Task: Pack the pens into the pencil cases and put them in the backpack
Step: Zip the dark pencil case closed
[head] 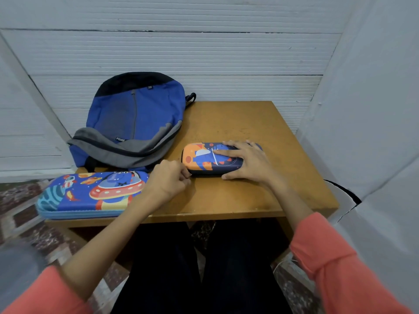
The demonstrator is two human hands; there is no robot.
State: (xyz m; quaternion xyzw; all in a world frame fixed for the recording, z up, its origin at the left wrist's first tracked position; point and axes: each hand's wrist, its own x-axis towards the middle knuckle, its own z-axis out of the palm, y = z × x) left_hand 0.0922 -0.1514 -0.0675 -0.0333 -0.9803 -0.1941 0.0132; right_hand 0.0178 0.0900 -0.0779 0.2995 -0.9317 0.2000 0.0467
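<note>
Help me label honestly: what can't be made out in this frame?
Head view:
- No pens show; the orange case and blue case are closed, contents hidden.
- The small metal piece pinched by fingers of the left hand: too small to identify.
- Orange case's right end: covered by the right hand.

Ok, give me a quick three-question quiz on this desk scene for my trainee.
1. True or false: the blue pencil case lies outside the backpack.
2. The right hand rests on: A the backpack, B the orange pencil case, C the blue pencil case.
3. What small thing does the left hand seem to pinch?
Key: 1 true; 2 B; 3 the zip pull of the orange pencil case.
</note>
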